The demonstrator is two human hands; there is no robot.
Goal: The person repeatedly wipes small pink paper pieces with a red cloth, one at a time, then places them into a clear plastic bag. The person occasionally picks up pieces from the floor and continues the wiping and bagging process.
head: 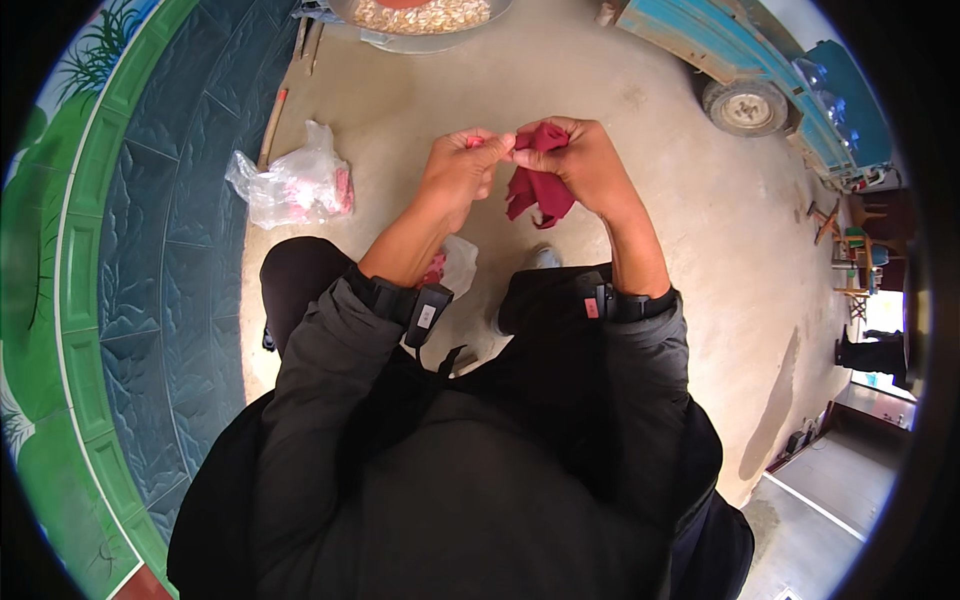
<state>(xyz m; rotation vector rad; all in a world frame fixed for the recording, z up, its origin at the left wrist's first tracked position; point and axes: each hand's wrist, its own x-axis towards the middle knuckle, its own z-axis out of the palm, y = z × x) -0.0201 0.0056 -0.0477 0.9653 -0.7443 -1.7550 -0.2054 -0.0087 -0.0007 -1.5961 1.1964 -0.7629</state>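
A dark red piece of cloth is bunched in my right hand, its loose, uneven ends hanging below the fingers. My left hand meets it at the fingertips, thumb and forefinger pinched at the cloth's edge. Between the left fingers shows a small red piece; what it is stays mostly hidden. Both hands are raised over the floor in front of my knees. Below my left wrist, partly covered by the forearm, lies a clear plastic bag with reddish contents.
Another clear plastic bag with pink-red contents lies at left, near a wooden stick by the tiled wall. Ahead is a round tray of pale pieces. A blue vehicle's wheel stands at upper right. A person is at far right.
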